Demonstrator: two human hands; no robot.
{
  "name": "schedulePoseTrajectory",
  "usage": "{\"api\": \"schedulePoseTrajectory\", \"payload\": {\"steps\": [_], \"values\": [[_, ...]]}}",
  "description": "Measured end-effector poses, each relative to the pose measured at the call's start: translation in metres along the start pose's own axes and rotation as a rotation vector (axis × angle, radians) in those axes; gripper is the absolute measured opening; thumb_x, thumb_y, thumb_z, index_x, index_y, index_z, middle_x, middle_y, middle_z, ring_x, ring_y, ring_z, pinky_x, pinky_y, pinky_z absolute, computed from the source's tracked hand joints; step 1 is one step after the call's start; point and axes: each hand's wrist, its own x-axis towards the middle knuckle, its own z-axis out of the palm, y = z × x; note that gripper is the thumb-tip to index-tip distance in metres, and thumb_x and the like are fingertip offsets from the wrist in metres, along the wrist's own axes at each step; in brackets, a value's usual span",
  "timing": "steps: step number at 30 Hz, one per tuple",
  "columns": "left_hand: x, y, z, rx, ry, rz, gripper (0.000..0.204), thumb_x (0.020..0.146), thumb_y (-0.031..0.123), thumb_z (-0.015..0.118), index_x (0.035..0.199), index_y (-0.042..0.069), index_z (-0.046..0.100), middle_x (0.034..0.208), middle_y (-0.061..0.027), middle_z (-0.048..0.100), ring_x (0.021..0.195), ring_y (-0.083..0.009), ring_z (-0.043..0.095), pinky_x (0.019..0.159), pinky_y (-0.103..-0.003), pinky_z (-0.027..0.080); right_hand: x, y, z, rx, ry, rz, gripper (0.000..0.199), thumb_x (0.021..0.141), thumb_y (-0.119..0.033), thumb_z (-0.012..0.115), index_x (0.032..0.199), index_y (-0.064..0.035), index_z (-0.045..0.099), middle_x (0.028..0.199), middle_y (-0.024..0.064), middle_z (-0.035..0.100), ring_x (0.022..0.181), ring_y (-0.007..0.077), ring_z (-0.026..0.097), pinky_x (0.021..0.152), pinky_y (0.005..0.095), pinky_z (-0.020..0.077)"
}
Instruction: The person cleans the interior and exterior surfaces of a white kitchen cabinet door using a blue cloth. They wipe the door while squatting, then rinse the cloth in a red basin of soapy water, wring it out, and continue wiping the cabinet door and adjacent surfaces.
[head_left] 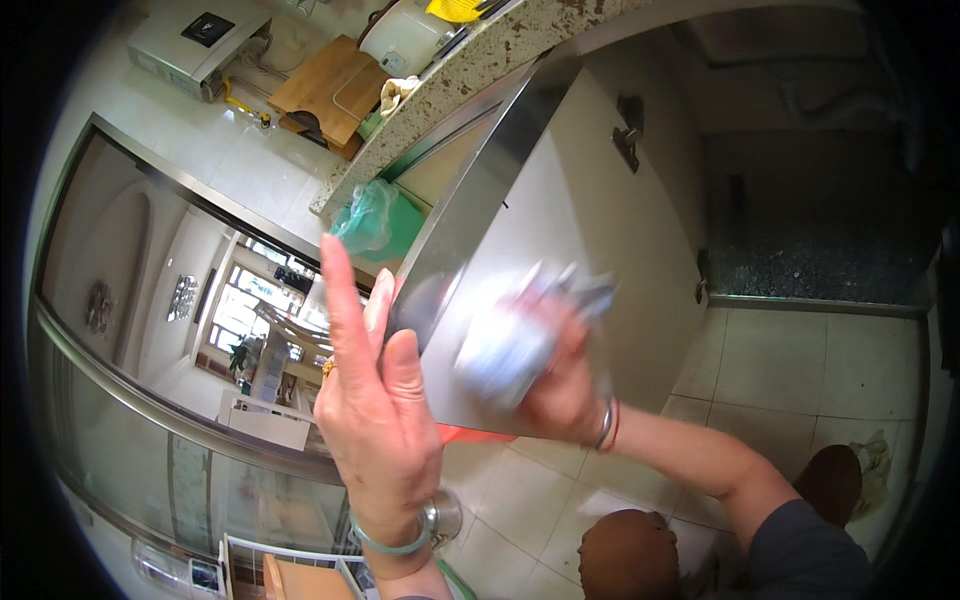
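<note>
R hand (562,385) gripping cloth (520,335), cabinet door (590,230)

A home kitchen, seen from above at close range. A speckled stone tabletop (470,70) runs along the upper edge, carrying a wooden cutting board (330,88) and a white appliance (405,35). Below it stands an open cabinet door (590,230) with a metal hinge (628,132) and a steel edge. Pale tiles cover the floor (790,370) and the wall, where a white water heater (197,42) is mounted. A green plastic bag (378,222) hangs by the cabinet. A glass sliding door (170,300) opens onto a furnished living room.
</note>
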Motion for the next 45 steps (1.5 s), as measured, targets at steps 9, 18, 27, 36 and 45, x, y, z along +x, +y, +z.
{"api": "schedulePoseTrajectory", "payload": {"steps": [9, 18, 27, 36, 45], "values": [[0.004, -0.005, -0.015, -0.189, -0.016, -0.110, 0.086, 0.096, 0.068, 0.028, 0.155, 0.006, 0.016, 0.114, -0.0230, 0.068, 0.057, -0.0064, 0.047, 0.054, -0.021, 0.037, 0.117, 0.091, -0.013, -0.119, 0.338, -0.013, 0.029, 0.075, -0.004, 0.066, 0.104, -0.0055, 0.069, 0.128, 0.0096, 0.062, 0.127, 0.0353, 0.050, 0.106, 0.0463, 0.0332], [0.004, -0.004, -0.015, -0.341, 0.075, -0.121, 0.131, 0.064, 0.094, 0.044, 0.156, 0.008, 0.007, 0.157, -0.0312, 0.011, 0.137, -0.0349, 0.038, 0.103, -0.044, 0.042, 0.065, 0.009, 0.008, 0.046, -0.119, -0.327, 0.023, 0.082, -0.018, 0.058, 0.102, -0.0153, 0.069, 0.144, 0.0017, 0.050, 0.135, 0.0237, 0.046, 0.106, 0.0417, 0.0353], [0.005, 0.004, -0.017, -0.406, 0.040, -0.221, 0.130, 0.063, 0.097, 0.034, 0.157, 0.012, 0.008, 0.155, -0.0317, 0.018, 0.132, -0.0368, 0.045, 0.102, -0.045, 0.043, 0.081, 0.042, -0.005, -0.278, 0.046, -0.015, 0.025, 0.089, -0.009, 0.054, 0.112, -0.0067, 0.066, 0.129, 0.0139, 0.058, 0.127, 0.0303, 0.050, 0.106, 0.0456, 0.0386], [-0.002, -0.002, 0.004, -0.285, 0.100, -0.116, 0.122, 0.072, 0.091, 0.037, 0.154, 0.004, 0.017, 0.157, -0.0253, 0.020, 0.138, -0.0353, 0.036, 0.108, -0.047, 0.037, 0.102, 0.094, -0.008, -0.217, 0.157, -0.271, 0.029, 0.080, -0.006, 0.059, 0.108, -0.0055, 0.067, 0.139, 0.0086, 0.053, 0.131, 0.0314, 0.047, 0.103, 0.0436, 0.0395], [-0.023, -0.011, 0.032, 0.054, 0.190, 0.106, 0.068, 0.098, 0.053, 0.043, 0.146, 0.005, 0.038, 0.157, -0.0162, 0.028, 0.139, -0.0325, 0.037, 0.117, -0.049, 0.017, -0.068, 0.114, -0.017, 0.471, 0.387, 0.503, 0.033, 0.092, -0.004, 0.056, 0.125, -0.0036, 0.057, 0.143, 0.0160, 0.046, 0.134, 0.0352, 0.041, 0.110, 0.0399, 0.0337]]}}
